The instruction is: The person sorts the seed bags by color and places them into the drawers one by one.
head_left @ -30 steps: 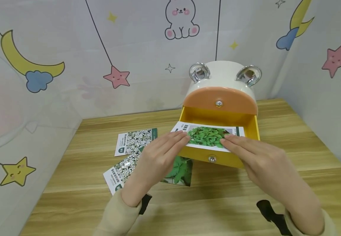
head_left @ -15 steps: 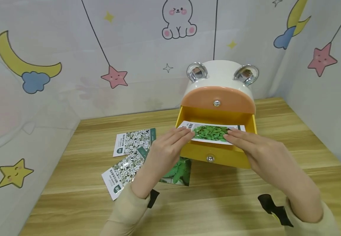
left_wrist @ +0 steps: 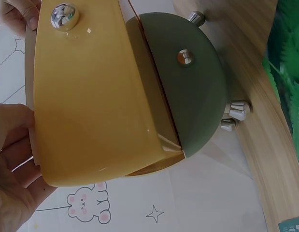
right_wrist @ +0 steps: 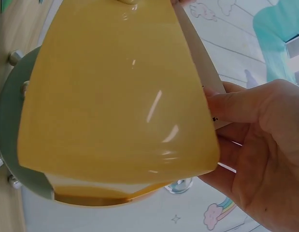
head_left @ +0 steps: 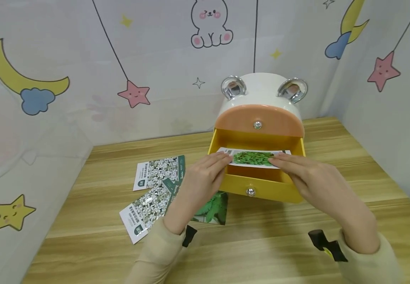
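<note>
In the head view a seed packet (head_left: 252, 157) with green leaves on its picture lies nearly level across the pulled-out yellow drawer (head_left: 236, 185). My left hand (head_left: 205, 173) pinches its left end, fingers over the top. At the opposite end my right hand (head_left: 313, 177) does the same; the right wrist view shows the thumb under the packet (right_wrist: 200, 58). Both wrists hang in front of the drawer's front panel. Most of the drawer's floor is hidden behind the packet and hands.
The drawer belongs to a white animal-shaped cabinet (head_left: 261, 86) with silver ears and an orange upper drawer (head_left: 242, 116). Left of it, packets with white flowers (head_left: 162, 171) and a fern-like leaf packet (head_left: 213, 209) lie on the wooden table (head_left: 261, 244). A patterned cloth wall stands behind.
Both hands have carried the leaf packet slightly back, deeper over the drawer, so more of the drawer's near part shows. The view has shifted a little; the loose packets stay on the table.
</note>
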`<state>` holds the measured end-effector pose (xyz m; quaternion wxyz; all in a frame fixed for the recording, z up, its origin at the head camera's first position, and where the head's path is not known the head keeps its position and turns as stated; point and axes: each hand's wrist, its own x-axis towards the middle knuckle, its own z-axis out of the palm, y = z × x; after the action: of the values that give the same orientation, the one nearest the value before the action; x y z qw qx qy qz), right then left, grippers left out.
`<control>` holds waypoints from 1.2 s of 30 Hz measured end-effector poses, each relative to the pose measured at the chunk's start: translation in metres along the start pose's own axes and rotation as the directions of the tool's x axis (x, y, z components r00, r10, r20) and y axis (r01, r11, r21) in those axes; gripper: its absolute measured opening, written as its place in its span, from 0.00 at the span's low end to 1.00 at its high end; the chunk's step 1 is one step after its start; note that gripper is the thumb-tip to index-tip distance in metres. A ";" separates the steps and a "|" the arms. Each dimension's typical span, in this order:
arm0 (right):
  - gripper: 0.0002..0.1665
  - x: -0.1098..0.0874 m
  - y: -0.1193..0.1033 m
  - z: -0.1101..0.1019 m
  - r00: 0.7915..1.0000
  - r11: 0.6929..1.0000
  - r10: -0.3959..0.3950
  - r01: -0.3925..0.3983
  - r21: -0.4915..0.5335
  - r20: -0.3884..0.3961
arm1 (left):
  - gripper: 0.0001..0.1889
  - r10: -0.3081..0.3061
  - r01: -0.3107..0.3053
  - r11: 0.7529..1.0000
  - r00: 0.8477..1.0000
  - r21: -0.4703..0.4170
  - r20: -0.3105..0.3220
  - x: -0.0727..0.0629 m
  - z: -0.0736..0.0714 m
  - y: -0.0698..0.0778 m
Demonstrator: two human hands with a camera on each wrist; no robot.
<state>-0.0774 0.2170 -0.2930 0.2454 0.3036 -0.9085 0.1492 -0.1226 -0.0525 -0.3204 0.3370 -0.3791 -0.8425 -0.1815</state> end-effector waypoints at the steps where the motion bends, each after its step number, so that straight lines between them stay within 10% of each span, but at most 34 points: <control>1: 0.27 0.000 0.001 0.001 1.000 1.000 0.006 -0.006 0.004 0.003 | 0.11 -0.006 0.006 1.000 1.000 -0.002 -0.001 0.001 0.001 0.000; 20: 0.19 0.004 0.019 0.013 0.996 0.996 0.084 -0.085 0.031 0.021 | 0.11 -0.117 0.125 0.988 0.989 -0.093 0.090 0.016 0.012 -0.001; 36: 0.18 0.007 0.027 0.016 0.976 0.985 0.146 -0.159 0.071 0.163 | 0.13 -0.256 0.248 0.967 0.937 0.062 0.236 0.033 0.013 0.007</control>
<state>-0.1049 0.2283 -0.3059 0.1480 0.2540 -0.9385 0.1811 -0.1384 -0.0239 -0.3059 0.2116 -0.2820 -0.9216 -0.1623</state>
